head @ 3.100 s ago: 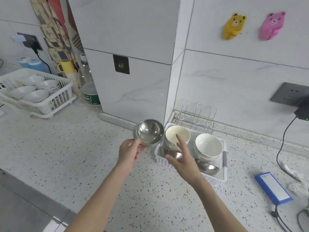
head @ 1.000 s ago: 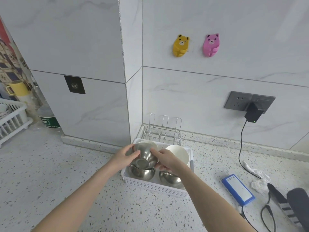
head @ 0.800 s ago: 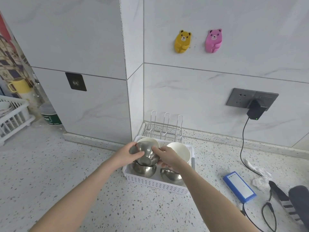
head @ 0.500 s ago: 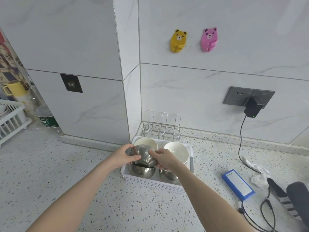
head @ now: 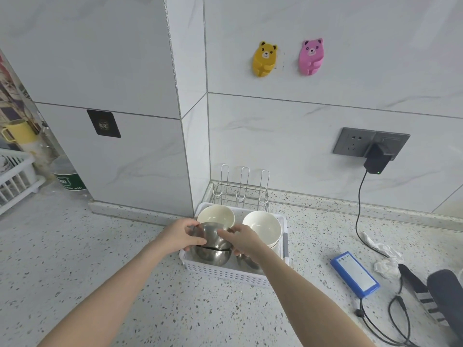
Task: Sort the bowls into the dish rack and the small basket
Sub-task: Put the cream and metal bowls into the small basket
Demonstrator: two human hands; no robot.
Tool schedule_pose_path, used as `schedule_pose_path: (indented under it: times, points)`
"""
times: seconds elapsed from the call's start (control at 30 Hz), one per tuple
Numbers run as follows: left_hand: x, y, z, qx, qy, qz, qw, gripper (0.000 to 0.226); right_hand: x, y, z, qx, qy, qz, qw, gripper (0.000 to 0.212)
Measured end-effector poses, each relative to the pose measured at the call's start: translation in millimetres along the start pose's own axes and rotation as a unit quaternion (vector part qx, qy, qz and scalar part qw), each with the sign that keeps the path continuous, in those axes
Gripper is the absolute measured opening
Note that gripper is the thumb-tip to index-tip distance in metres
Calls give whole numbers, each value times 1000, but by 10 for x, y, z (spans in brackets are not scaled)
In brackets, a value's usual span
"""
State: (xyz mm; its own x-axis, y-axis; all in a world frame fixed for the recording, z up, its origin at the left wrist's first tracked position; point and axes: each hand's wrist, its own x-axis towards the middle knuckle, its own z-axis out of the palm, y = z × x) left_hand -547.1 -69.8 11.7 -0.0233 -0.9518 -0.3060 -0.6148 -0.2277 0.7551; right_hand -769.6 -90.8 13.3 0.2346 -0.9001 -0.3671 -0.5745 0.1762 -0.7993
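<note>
A small white basket [head: 220, 271] stands on the counter by the wall corner. My left hand [head: 179, 235] and my right hand [head: 244, 240] grip a steel bowl [head: 209, 234] from both sides, tilted, sitting on another steel bowl [head: 213, 255] in the basket's front left. A third steel bowl [head: 246, 262] lies front right, mostly hidden by my right wrist. Two white bowls, one [head: 216, 215] at back left and a stack [head: 263, 225] at back right, fill the rear. The white dish rack [head: 15, 181] shows at the far left edge.
A wire rack [head: 241, 189] stands behind the basket against the wall. A blue power bank [head: 354, 274] with cables, crumpled paper [head: 383, 256] and a dark striped object [head: 431, 294] lie to the right. A bottle [head: 69, 176] and yellow cup [head: 18, 131] stand far left.
Both hands have lowered the steel bowl into the basket's front left, onto the steel bowl lying there. Earlier my left hand alone held it above the counter.
</note>
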Motion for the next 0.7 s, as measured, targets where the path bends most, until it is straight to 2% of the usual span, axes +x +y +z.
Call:
schedule_pose_path:
  times: [0.27,0.43,0.7]
  points:
    - [-40,-1,52,70,38,7,997,34,19,57,85,-11,-3,-3,1000,37]
    - [-88,-2,81,69,30,33,997,48,-8,51,91,-41,-5,-10,999,45]
    - [-161,3,63,91,33,42,994,31,-142,-49,47,-181,-23,-50,982,26]
